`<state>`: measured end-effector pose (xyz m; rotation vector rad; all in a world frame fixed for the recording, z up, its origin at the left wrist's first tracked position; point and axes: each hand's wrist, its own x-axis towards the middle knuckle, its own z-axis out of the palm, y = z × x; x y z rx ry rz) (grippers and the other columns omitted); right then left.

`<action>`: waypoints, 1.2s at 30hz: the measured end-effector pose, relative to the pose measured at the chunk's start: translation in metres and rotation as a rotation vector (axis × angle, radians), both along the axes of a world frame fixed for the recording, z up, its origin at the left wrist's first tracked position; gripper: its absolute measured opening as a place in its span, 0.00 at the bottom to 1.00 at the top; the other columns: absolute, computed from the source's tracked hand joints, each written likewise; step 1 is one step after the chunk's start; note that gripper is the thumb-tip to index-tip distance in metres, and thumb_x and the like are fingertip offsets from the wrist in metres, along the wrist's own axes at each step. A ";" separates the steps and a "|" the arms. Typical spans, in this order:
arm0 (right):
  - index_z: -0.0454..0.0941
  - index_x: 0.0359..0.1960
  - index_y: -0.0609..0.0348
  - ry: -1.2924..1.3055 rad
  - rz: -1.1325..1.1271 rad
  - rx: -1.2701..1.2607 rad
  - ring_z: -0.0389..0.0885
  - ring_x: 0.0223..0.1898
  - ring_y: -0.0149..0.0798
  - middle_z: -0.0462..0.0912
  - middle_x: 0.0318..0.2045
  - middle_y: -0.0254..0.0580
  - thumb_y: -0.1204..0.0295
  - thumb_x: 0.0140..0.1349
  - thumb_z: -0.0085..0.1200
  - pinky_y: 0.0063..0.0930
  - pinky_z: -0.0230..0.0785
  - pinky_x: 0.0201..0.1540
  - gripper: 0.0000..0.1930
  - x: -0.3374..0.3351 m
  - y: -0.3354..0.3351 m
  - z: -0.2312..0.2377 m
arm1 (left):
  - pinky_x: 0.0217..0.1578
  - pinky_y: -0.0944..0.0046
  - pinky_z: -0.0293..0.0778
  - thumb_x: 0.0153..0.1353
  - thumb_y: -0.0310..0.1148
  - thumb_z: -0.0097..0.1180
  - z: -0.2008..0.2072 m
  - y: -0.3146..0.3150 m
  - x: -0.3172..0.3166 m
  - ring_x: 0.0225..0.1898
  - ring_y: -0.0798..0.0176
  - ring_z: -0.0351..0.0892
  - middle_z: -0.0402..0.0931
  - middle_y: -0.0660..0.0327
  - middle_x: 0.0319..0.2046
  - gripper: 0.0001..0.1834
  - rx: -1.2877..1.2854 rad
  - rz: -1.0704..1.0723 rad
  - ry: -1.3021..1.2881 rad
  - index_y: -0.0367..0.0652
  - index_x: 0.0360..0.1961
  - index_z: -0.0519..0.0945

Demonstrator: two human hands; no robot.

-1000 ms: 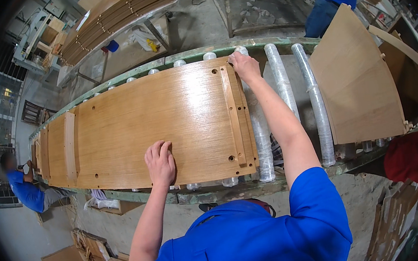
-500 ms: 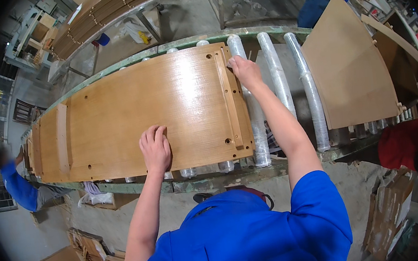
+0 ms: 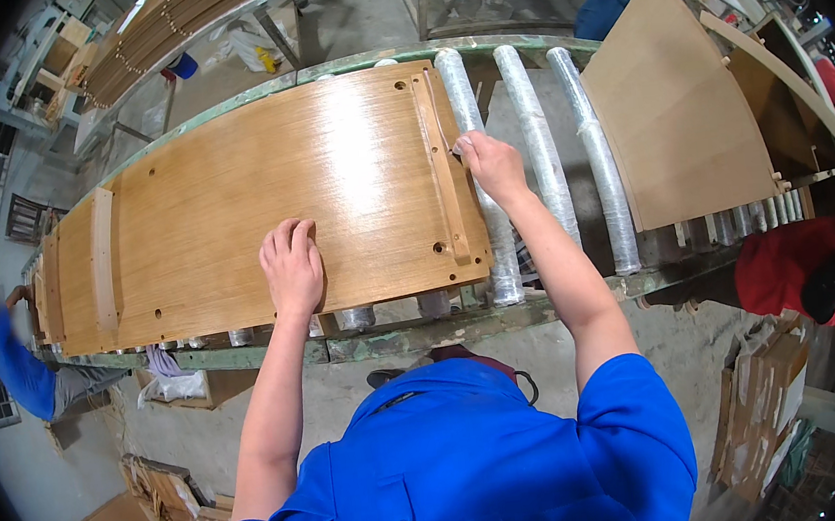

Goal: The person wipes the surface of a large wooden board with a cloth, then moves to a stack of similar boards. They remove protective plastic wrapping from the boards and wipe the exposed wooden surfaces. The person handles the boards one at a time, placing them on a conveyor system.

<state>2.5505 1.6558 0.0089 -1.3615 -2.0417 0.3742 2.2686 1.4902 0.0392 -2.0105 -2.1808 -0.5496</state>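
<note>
The left hand (image 3: 292, 264) lies flat and spread, palm down, on the near half of the long wooden panel (image 3: 260, 190), holding nothing. To do this well it should press evenly, so the board stays seated and does not skew on the rollers (image 3: 538, 158) while being handled at its end. Further out, the right hand (image 3: 490, 161) rests at the panel's right end, fingers curled at the edge beside a narrow wooden batten (image 3: 439, 173); whether it pinches something small cannot be told. The panel is smooth, warm-toned veneer with fine grain and drilled holes, lying on a green-framed roller conveyor (image 3: 424, 332). The rollers right of that hand are cylinders wrapped in cloudy plastic film. Beyond them rests a paler, matte board (image 3: 680, 120).
</note>
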 end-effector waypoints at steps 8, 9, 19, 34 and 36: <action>0.73 0.31 0.53 -0.006 -0.005 -0.024 0.78 0.29 0.50 0.79 0.25 0.45 0.60 0.62 0.42 0.43 0.69 0.31 0.12 -0.001 -0.007 0.002 | 0.52 0.54 0.59 0.56 0.29 0.46 0.001 -0.002 0.002 0.50 0.54 0.63 0.68 0.59 0.45 0.13 0.008 -0.005 -0.007 0.46 0.44 0.73; 0.74 0.31 0.53 -0.013 -0.003 -0.024 0.78 0.29 0.50 0.79 0.25 0.45 0.60 0.62 0.43 0.43 0.69 0.30 0.12 0.001 -0.010 0.002 | 0.52 0.54 0.59 0.56 0.29 0.46 0.000 -0.002 0.002 0.50 0.54 0.63 0.68 0.59 0.45 0.13 0.012 -0.008 -0.007 0.46 0.44 0.73; 0.74 0.31 0.53 -0.009 0.018 -0.028 0.77 0.26 0.51 0.79 0.24 0.45 0.63 0.62 0.44 0.41 0.69 0.27 0.10 0.018 -0.071 0.003 | 0.53 0.54 0.57 0.55 0.29 0.47 -0.006 -0.002 -0.002 0.50 0.55 0.63 0.68 0.61 0.46 0.13 0.030 -0.007 -0.009 0.47 0.43 0.73; 0.75 0.32 0.53 0.020 0.018 -0.110 0.78 0.27 0.47 0.79 0.26 0.42 0.63 0.61 0.45 0.38 0.69 0.28 0.09 0.035 -0.149 0.008 | 0.53 0.54 0.58 0.56 0.30 0.47 -0.009 -0.004 -0.007 0.51 0.55 0.63 0.68 0.61 0.47 0.13 0.042 -0.003 -0.001 0.49 0.44 0.74; 0.76 0.31 0.52 0.002 0.006 -0.117 0.78 0.27 0.46 0.78 0.25 0.41 0.63 0.60 0.46 0.38 0.69 0.28 0.09 0.041 -0.153 0.009 | 0.54 0.54 0.58 0.56 0.30 0.46 -0.008 -0.001 -0.004 0.52 0.55 0.63 0.68 0.61 0.47 0.13 0.039 -0.012 -0.016 0.49 0.44 0.73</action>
